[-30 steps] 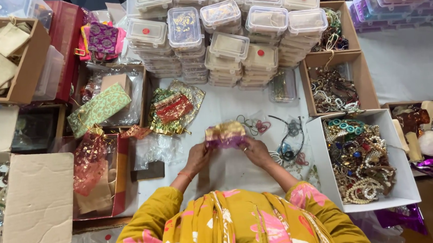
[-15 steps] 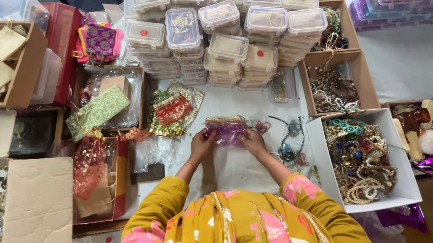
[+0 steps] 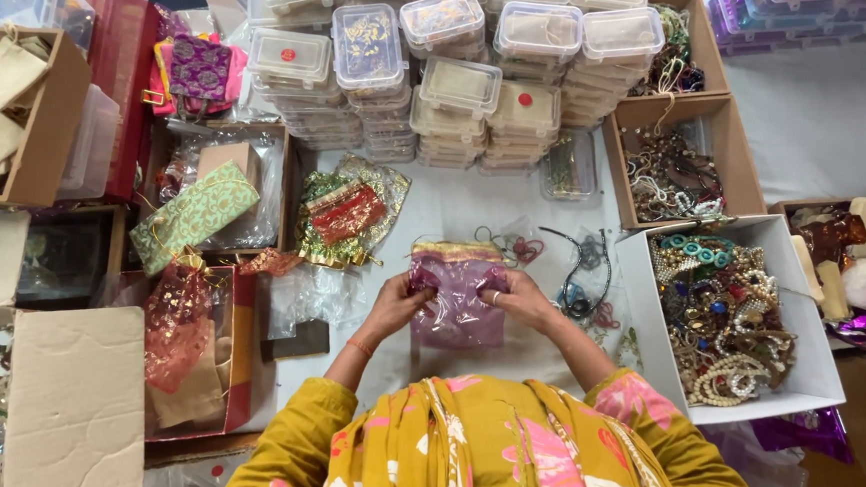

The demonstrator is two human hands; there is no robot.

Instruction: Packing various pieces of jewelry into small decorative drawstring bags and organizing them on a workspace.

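- Holding a sheer purple pouch (image 3: pixel 458 297) w/ a gold top band, both hands work at the middle of the white table (image 3: pixel 455 207), just in front of the person's yellow-and-pink top.
- Left hand (image 3: pixel 395 304): fingers pinched shut on the pouch's left edge, thumb on top.
- Right hand (image 3: pixel 518 299): fingers closed on the pouch's right side; a ring shows on one finger.
- Pouch hangs/lies flat btwn the two hands, mouth pointing away from the person; contents can't be made out, fabric too hazy.
- Just left of the hands: a red-and-gold pouch (image 3: pixel 347 211) on crinkled gold wrap, plus a green patterned box (image 3: pixel 192 216).
- Beyond the pouch: stacks of clear lidded plastic boxes (image 3: pixel 434 68), several deep.
- Right of the hands: loose dark cords (image 3: pixel 581 278) on the table, then a white open box of mixed jewellery (image 3: pixel 724 317), near the right forearm.
- Far left: cardboard boxes (image 3: pixel 74 407) and a red net bag (image 3: pixel 176 320), well apart from the hands.
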